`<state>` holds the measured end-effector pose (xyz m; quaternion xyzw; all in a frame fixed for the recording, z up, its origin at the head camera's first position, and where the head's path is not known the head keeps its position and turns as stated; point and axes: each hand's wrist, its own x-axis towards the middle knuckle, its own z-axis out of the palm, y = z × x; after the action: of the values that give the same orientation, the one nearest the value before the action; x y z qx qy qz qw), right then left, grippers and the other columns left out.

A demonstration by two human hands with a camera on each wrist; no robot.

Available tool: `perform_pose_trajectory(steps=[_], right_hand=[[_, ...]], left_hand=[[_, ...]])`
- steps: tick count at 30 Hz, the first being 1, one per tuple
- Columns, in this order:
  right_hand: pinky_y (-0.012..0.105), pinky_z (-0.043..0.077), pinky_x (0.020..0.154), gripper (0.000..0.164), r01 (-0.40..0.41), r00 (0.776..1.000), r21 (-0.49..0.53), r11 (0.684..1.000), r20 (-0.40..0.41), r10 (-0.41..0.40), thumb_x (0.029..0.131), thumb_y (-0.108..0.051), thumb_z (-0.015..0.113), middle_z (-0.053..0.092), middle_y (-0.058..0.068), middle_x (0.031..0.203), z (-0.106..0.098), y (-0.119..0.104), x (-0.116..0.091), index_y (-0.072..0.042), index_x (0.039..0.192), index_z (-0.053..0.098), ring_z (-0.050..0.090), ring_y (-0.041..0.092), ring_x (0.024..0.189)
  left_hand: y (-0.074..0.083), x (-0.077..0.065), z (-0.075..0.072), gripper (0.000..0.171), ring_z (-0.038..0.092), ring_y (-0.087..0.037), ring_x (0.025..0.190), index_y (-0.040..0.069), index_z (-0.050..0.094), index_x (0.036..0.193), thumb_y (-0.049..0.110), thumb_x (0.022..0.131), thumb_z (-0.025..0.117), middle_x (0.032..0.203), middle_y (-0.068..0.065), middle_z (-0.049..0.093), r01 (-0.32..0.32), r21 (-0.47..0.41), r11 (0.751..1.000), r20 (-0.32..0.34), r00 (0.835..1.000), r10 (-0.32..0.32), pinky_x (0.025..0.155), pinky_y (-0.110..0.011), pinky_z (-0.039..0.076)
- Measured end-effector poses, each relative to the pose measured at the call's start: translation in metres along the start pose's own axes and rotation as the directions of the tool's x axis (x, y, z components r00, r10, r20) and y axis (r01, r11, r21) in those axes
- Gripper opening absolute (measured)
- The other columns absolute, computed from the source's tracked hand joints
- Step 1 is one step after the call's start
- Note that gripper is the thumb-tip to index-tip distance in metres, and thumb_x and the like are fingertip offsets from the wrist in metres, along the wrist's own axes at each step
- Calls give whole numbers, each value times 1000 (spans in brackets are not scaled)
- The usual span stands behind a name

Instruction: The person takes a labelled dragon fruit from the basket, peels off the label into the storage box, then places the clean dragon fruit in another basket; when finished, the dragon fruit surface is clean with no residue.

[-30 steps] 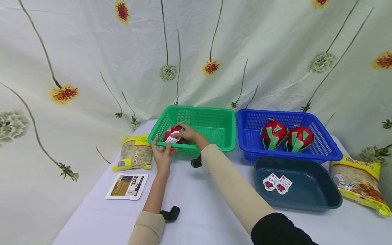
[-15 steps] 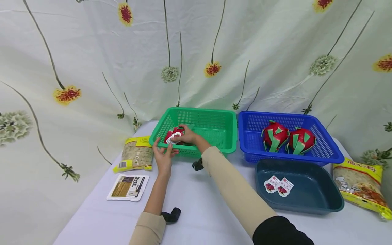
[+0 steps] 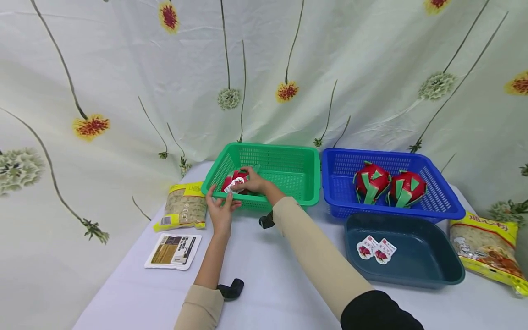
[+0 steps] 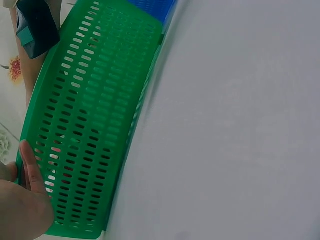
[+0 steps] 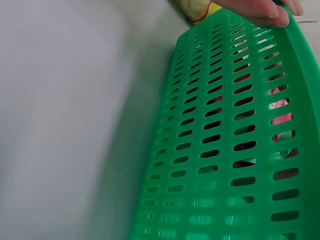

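In the green basket (image 3: 288, 178), a red toy dragon fruit (image 3: 229, 179) lies at the front left, partly covered by my right hand. My right hand (image 3: 255, 181) reaches in over the front rim and pinches a white dragon fruit tag (image 3: 234, 185) against it. At the basket's front left corner, my left hand (image 3: 220, 213) holds the rim between thumb and fingers. The left wrist view shows a finger (image 4: 33, 172) lying along the outer wall. Fingertips (image 5: 279, 16) show at the rim in the right wrist view. The fruit is visible only through the slots there.
On the right, a blue basket (image 3: 338, 201) holds two toy dragon fruits (image 3: 372, 181). Before it, a dark tray (image 3: 429, 256) contains two tags (image 3: 383, 251). Yellow food bags (image 3: 185, 205) flank both sides, and a flat white packet (image 3: 173, 251) lies left.
Both hands stay at the green basket. The right fingers and the tag shift only slightly over the fruit. The whole view has moved a little with the head.
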<state>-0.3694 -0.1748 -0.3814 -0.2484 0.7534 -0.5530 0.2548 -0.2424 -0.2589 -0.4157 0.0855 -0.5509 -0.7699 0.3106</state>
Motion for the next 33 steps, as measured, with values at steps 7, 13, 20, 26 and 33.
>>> perform_pose_trajectory(steps=[7, 13, 20, 26, 33], right_hand=[[33, 47, 86, 76, 17, 996, 3, 1000, -87, -17, 78, -20, 76, 42, 15, 128, -5, 2, -3, -13, 139, 32, 48, 27, 110], [35, 48, 83, 76, 52, 969, -80, 995, -237, -70, 73, -28, 79, 48, 12, 125, -14, 2, -4, -18, 137, 39, 47, 26, 111], [35, 48, 79, 79, 146, 898, -390, 909, -333, -287, 67, -38, 82, 43, 14, 123, -34, -22, -26, -28, 135, 42, 37, 25, 113], [34, 51, 77, 79, 253, 821, -451, 856, -368, -436, 66, -38, 82, 33, 14, 130, -67, -52, -89, -35, 134, 42, 32, 26, 121], [39, 50, 82, 82, 302, 796, -476, 826, -350, -493, 65, -40, 82, 23, 15, 141, -93, -64, -187, -41, 135, 39, 32, 31, 125]], left_hand=[[6, -4, 4, 62, 64, -17, 62, 9, 18, 142, 2, 92, 53, 87, -14, 54, 9, -6, 1000, 26, 1000, -9, 63, -29, 55], [0, -1, 6, 62, 64, -17, 61, 9, 20, 142, 8, 91, 56, 83, -12, 54, -12, 3, 1000, 23, 1000, 12, 63, -29, 55], [-6, 3, 3, 63, 64, -16, 60, 9, 20, 142, 11, 91, 57, 81, -13, 52, -32, 23, 999, 14, 999, 31, 62, -29, 55], [1, -2, 8, 64, 64, -19, 61, 7, 16, 143, 4, 91, 54, 82, -13, 53, -17, -8, 1000, 48, 999, 17, 63, -31, 55], [-2, 3, 9, 61, 64, -16, 60, 15, 22, 140, 5, 90, 56, 84, -13, 54, -11, -18, 1000, 20, 1000, 12, 64, -27, 55]])
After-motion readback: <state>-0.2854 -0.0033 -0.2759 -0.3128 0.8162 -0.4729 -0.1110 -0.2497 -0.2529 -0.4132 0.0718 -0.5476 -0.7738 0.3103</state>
